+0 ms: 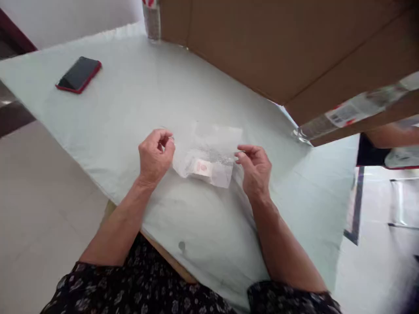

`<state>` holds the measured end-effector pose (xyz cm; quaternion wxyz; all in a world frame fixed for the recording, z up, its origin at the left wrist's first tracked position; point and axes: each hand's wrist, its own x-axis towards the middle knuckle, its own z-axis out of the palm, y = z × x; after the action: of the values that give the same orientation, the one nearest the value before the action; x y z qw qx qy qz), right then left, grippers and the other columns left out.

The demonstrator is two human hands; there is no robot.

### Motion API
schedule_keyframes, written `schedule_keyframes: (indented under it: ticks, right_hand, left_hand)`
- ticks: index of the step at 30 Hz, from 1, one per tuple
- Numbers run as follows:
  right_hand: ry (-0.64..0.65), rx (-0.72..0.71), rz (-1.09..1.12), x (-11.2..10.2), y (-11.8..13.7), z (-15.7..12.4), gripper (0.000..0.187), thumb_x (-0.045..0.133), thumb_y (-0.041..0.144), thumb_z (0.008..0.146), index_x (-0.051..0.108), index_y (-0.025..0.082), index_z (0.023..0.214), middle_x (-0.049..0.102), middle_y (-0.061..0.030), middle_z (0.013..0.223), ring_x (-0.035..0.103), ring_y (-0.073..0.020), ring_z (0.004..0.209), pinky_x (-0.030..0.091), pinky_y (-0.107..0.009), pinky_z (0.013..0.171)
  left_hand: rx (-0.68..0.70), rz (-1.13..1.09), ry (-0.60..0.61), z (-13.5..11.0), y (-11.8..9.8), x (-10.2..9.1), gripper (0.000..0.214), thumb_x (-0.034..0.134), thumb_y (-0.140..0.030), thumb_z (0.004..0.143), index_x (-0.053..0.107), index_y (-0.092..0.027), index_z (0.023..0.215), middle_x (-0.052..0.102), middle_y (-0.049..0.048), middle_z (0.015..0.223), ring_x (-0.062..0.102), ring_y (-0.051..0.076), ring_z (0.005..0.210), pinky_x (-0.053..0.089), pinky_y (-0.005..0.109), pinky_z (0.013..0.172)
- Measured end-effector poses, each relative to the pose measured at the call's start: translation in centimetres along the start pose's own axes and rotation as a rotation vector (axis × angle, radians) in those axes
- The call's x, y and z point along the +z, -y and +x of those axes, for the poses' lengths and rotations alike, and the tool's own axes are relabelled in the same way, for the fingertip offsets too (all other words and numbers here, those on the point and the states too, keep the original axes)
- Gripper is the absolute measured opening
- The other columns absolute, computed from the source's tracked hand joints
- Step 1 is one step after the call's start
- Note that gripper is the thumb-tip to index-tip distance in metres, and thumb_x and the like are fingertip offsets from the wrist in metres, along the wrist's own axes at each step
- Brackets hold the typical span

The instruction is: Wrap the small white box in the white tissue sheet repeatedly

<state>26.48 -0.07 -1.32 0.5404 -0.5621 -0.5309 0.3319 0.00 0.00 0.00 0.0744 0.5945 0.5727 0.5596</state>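
Note:
A sheet of translucent bubble wrap (218, 136) lies on the cloth in front of me. On its lower part rests a small white packet with a red print (202, 167), partly covered by the film. My left hand (155, 155) is at the wrap's left edge, thumb and forefinger pinched together, apparently on the film. At the right edge is my right hand (256, 169), its fingers bent and a narrow gap showing between thumb and forefinger. Any contact of the right fingertips with the film is hard to make out.
A large brown cardboard box (242, 43) with clear tape stands along the far right. A phone in a red case (79, 75) lies at the far left of the pale green tablecloth (121, 100). Another person's arm (389, 135) shows beyond the box at the right.

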Motion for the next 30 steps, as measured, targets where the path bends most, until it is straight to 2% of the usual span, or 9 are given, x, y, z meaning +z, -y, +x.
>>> schedule_keyframes:
  ticks: [5,12,16,19,20,23,25,28,30]
  right_hand:
    - [0.153,-0.215,-0.167,-0.4,3.6,-1.6,0.010,0.069,0.031,0.087,0.069,0.025,0.094,0.072,-0.0030,0.104,0.068,-0.0179,0.092,0.057,-0.036,0.081]
    - [0.449,-0.174,-0.429,-0.3,4.8,-2.2,0.051,0.073,0.042,0.085,0.061,0.023,0.131,0.072,-0.0115,0.123,0.071,-0.0259,0.102,0.060,-0.038,0.075]
    - [0.554,-0.137,-0.388,-0.9,5.1,-2.0,0.039,0.064,0.034,0.092,0.064,0.021,0.128,0.077,-0.0074,0.100,0.071,-0.0213,0.090,0.056,-0.032,0.069]
    - [0.927,-0.108,-0.246,-1.2,5.9,-1.9,0.030,0.064,0.037,0.094,0.069,0.021,0.119,0.078,-0.0046,0.094,0.072,-0.0180,0.087,0.055,-0.028,0.073]
    - [1.097,-0.093,-0.229,-1.3,6.1,-2.0,0.029,0.064,0.039,0.095,0.070,0.020,0.116,0.078,-0.0044,0.093,0.072,-0.0172,0.085,0.055,-0.027,0.073]
    - [1.426,-0.075,-0.288,-1.1,6.2,-2.1,0.027,0.063,0.040,0.096,0.072,0.018,0.109,0.077,-0.0038,0.088,0.070,-0.0148,0.076,0.051,-0.025,0.068]
    - [1.380,-0.078,-0.328,-1.0,6.2,-2.1,0.026,0.060,0.041,0.097,0.072,0.018,0.102,0.074,-0.0021,0.081,0.066,-0.0135,0.069,0.048,-0.024,0.063]
    - [0.996,-0.117,-0.361,-0.8,5.9,-2.2,0.026,0.059,0.043,0.098,0.069,0.019,0.096,0.070,-0.0011,0.077,0.061,-0.0137,0.066,0.047,-0.026,0.061]
    - [0.743,-0.211,-0.401,-0.3,5.2,-2.4,0.029,0.065,0.046,0.093,0.067,0.021,0.107,0.072,-0.0060,0.096,0.066,-0.0185,0.080,0.052,-0.031,0.069]
  left_hand:
    - [0.130,-0.149,0.254,-1.2,-1.6,-0.3,0.014,0.059,-0.025,0.085,0.070,-0.018,0.087,0.074,0.0030,0.080,0.066,0.014,0.072,0.055,0.028,0.072]
    - [-0.198,-0.263,0.534,-0.8,-1.4,-0.4,0.038,0.067,-0.036,0.084,0.068,-0.016,0.117,0.076,0.0116,0.112,0.071,0.021,0.095,0.057,0.032,0.079]
    - [-0.373,-0.353,0.615,-0.5,-1.1,-0.7,0.058,0.066,-0.049,0.087,0.059,-0.016,0.133,0.075,0.0117,0.110,0.071,0.018,0.079,0.057,0.030,0.072]
    - [-0.473,-0.453,0.744,0.4,-0.6,-1.9,0.062,0.046,-0.063,0.097,0.060,-0.015,0.134,0.076,0.0073,0.086,0.066,0.015,0.058,0.054,0.029,0.061]
    - [-0.503,-0.465,0.861,0.7,-0.4,-2.4,0.064,0.040,-0.064,0.099,0.061,-0.014,0.132,0.075,0.0066,0.079,0.063,0.014,0.052,0.051,0.028,0.055]
    - [-0.527,-0.338,1.216,1.5,0.0,-3.4,0.051,0.052,-0.057,0.096,0.066,-0.018,0.124,0.070,0.0012,0.067,0.058,0.013,0.044,0.043,0.025,0.045]
    - [-0.455,-0.242,1.177,1.6,-0.1,-3.5,0.040,0.061,-0.048,0.091,0.070,-0.019,0.117,0.065,-0.0023,0.062,0.055,0.012,0.045,0.043,0.024,0.047]
    - [-0.275,-0.180,0.844,1.0,-0.5,-2.7,0.036,0.065,-0.040,0.085,0.070,-0.018,0.113,0.068,0.0000,0.074,0.063,0.015,0.062,0.051,0.027,0.059]
    - [-0.117,-0.166,0.731,0.3,-0.7,-2.1,0.040,0.066,-0.038,0.083,0.069,-0.019,0.117,0.073,0.0068,0.102,0.069,0.022,0.093,0.057,0.034,0.080]
